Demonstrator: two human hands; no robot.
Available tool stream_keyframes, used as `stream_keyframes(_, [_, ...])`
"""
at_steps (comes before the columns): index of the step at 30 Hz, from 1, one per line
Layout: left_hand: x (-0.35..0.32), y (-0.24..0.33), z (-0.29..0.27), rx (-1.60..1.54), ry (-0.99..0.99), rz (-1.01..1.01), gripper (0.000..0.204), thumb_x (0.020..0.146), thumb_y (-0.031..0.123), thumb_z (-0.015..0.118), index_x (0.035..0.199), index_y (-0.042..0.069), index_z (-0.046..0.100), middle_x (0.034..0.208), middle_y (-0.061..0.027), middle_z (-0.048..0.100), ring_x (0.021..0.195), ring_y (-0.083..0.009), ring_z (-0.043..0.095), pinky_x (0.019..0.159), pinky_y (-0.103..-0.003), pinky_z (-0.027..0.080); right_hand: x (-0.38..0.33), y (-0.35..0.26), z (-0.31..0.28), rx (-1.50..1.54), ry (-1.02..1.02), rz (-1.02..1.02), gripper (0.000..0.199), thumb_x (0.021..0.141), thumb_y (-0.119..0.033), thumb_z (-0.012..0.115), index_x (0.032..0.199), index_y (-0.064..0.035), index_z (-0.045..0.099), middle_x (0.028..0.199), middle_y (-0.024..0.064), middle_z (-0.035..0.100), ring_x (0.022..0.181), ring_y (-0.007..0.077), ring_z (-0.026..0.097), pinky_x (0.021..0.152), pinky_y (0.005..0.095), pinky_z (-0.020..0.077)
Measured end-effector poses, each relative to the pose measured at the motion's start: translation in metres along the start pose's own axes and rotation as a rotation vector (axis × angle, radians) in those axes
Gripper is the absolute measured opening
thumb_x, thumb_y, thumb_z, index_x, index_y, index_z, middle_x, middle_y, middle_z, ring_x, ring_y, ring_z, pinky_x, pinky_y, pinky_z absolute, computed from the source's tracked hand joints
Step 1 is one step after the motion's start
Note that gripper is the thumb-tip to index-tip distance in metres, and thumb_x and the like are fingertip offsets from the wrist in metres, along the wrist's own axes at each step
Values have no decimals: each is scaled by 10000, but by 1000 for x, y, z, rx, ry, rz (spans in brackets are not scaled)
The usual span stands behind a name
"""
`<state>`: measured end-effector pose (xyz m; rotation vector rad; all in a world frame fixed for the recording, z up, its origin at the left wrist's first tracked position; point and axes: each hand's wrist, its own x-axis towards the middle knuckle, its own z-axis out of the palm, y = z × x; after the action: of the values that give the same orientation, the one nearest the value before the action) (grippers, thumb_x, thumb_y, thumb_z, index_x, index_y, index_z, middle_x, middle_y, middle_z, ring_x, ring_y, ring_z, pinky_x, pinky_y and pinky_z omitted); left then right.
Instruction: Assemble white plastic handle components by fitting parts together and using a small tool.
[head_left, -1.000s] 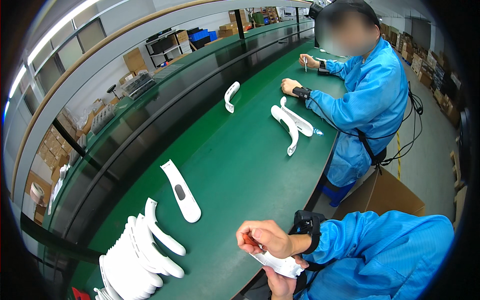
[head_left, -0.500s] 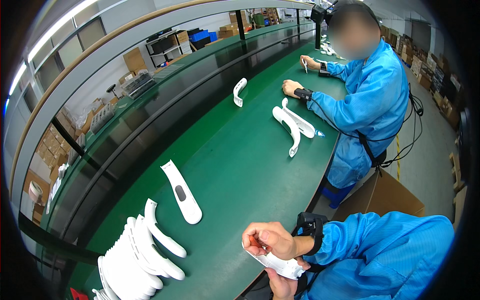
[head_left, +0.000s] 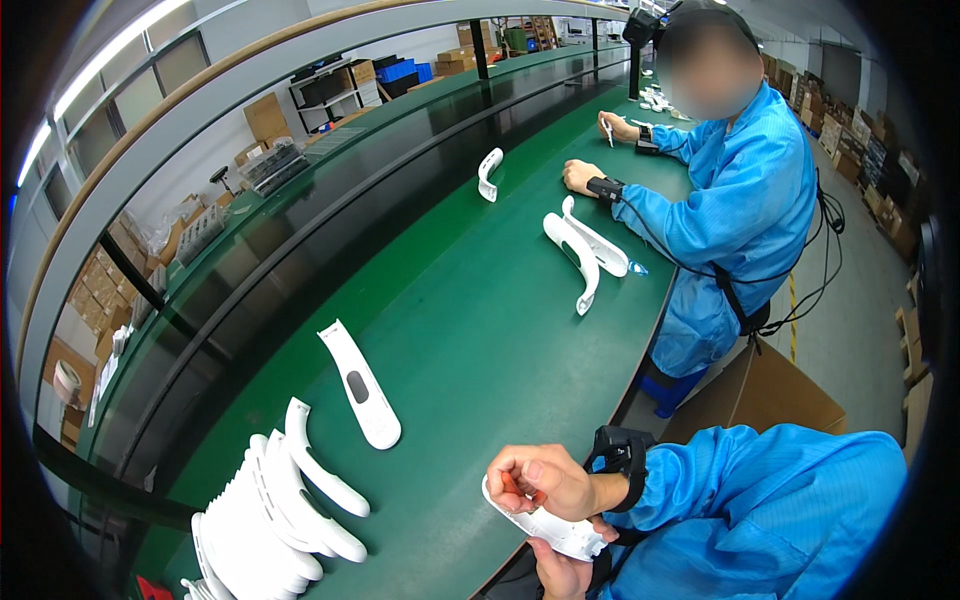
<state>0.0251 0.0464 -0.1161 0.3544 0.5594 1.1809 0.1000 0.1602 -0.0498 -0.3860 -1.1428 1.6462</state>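
My left hand [head_left: 563,572] grips the lower end of a white plastic shell [head_left: 560,533], whose hollow inner side faces up. Over the shell's other end, my right hand [head_left: 545,482] is closed with curled fingers around a small orange-red thing [head_left: 512,490]. My fingers cover most of it, so its kind is hidden. To the left of my hands, a white curved cover [head_left: 361,385] with a dark grey oval lies on the green bench. Beyond it at the lower left is a stacked row of similar white shells [head_left: 255,520].
A co-worker in a blue smock [head_left: 740,200] sits farther along the green bench [head_left: 480,340], holding a small white piece. Two white shells [head_left: 575,255] lie near them. Another curved white piece [head_left: 490,175] rests on the far strip. An open cardboard box [head_left: 760,395] stands beside the bench.
The single white piece on the far strip has moved a little farther away and to the right. My hands have barely moved, still at the shell.
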Motion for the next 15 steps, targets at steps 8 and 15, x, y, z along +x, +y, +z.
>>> stream_keyframes(8, [-1, 0, 6, -43, 131, -9, 760, 906, 684, 263, 1165, -3, 459, 854, -139, 600, 740, -273, 601, 683, -379, 498, -3, -3, -2, -27, 4, 18, 508, 987, -425, 369, 979, 67, 493, 716, 84, 479, 603, 107, 378, 531, 237, 319])
stream_keyframes(15, [-2, 0, -3, 36, 31, -12, 774, 899, 694, 269, 1161, -8, 461, 861, -138, 600, 744, -276, 599, 687, -385, 501, -2, 3, 1, -11, 20, -22, 409, 989, -357, 350, 959, 21, 503, 728, 24, 485, 580, 41, 360, 511, 191, 303])
